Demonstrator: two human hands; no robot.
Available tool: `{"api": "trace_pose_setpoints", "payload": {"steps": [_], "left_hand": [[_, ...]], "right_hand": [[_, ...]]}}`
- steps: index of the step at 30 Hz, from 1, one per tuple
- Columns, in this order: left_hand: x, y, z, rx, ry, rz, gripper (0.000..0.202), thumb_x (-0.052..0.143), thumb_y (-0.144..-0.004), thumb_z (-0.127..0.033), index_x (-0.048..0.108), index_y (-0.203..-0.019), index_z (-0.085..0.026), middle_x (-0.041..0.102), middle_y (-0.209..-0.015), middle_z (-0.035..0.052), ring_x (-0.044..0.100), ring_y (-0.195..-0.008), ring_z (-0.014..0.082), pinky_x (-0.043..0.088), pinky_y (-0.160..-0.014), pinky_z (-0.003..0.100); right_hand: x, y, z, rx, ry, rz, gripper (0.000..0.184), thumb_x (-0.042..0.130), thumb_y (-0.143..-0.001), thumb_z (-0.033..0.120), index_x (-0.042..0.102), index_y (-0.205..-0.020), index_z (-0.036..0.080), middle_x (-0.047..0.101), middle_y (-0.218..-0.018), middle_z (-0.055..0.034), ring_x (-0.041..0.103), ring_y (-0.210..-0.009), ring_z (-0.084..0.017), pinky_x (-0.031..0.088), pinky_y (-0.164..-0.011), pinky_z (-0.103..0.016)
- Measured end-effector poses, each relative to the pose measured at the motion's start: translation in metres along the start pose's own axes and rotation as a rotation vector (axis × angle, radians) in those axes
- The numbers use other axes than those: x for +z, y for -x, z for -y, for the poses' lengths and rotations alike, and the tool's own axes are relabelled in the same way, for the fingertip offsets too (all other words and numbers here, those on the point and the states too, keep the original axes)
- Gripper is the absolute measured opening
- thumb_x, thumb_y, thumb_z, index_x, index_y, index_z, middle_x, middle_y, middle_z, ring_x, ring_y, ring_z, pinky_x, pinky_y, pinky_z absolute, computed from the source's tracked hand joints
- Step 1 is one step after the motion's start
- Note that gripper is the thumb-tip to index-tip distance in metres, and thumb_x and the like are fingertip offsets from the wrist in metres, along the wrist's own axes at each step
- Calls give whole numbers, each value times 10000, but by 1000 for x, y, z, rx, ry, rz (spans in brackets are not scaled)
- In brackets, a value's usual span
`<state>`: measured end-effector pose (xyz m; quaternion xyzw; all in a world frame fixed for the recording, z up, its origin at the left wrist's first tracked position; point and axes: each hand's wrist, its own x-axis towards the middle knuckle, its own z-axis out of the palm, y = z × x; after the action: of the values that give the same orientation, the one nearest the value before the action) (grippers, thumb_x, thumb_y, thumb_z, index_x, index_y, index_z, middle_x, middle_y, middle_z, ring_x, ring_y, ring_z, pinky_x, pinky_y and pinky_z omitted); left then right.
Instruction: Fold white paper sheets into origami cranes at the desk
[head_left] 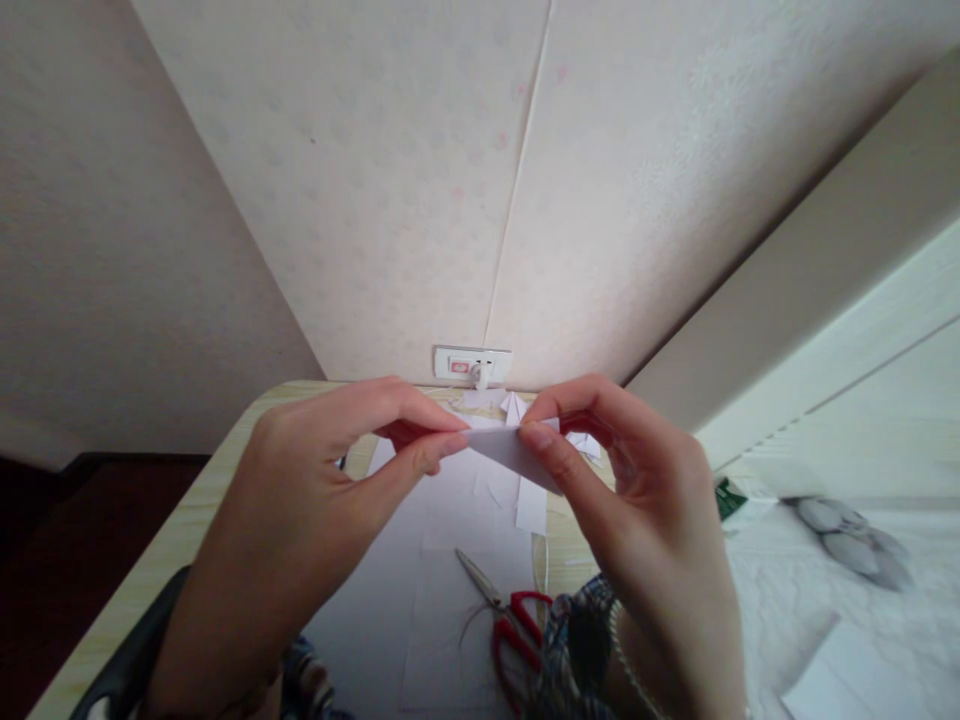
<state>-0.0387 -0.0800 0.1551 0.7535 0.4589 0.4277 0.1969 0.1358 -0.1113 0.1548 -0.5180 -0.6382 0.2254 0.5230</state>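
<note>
Between my two hands, a small folded piece of white paper point(506, 450) is held up above the table. My left hand point(360, 450) pinches its left corner between thumb and forefinger. On the right side, my right hand point(615, 470) grips the paper with the thumb in front and the fingers behind. Below lie white paper sheets point(375, 590). Scissors with red handles point(502, 610) rest on them, blades pointing up and left, the handles partly hidden near my right sleeve. Behind the held paper, a small folded paper shape point(514, 408) sits near the wall.
The pale wooden table point(247, 420) meets a papered wall at the back. A wall socket point(471, 364) has a white plug in it. To the right is a bed with a white cover point(810, 590), bearing a paper sheet point(847, 675) and a grey patterned item point(855, 540).
</note>
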Motion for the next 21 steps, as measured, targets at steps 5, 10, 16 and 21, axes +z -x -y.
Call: {"api": "trace_pose_setpoints", "payload": {"steps": [5,10,16,21], "left_hand": [[4,2,-4,75,-7,-21,96,660,-777,-225,673,-801,-317,705,-831,-89,642,-777,125,479,-736,198],[7,4,-8,80,26,-19,127,628,-780,-173,623,-736,-292,656,-747,-86,607,-712,112,473,-686,188],[1,4,-11,116,-36,-36,120,600,-777,-169,608,-706,-266,629,-717,-83,582,-694,93,450,-700,170],[-1,3,-8,112,-108,-50,105,614,-769,-185,623,-710,-272,644,-728,-89,589,-698,100,438,-704,191]], "right_hand": [[1,-1,3,-2,-35,6,107,639,-837,163,629,-741,209,647,-721,23,589,-720,-137,455,-675,-271],[2,0,6,-14,-67,33,107,674,-821,157,647,-731,209,670,-714,33,600,-702,-125,458,-664,-259],[-10,2,3,-25,-46,-16,106,691,-816,160,655,-736,219,659,-709,48,603,-700,-114,460,-677,-249],[-16,3,0,-44,-22,-46,98,700,-815,181,652,-742,226,651,-721,52,597,-705,-108,457,-681,-243]]}}
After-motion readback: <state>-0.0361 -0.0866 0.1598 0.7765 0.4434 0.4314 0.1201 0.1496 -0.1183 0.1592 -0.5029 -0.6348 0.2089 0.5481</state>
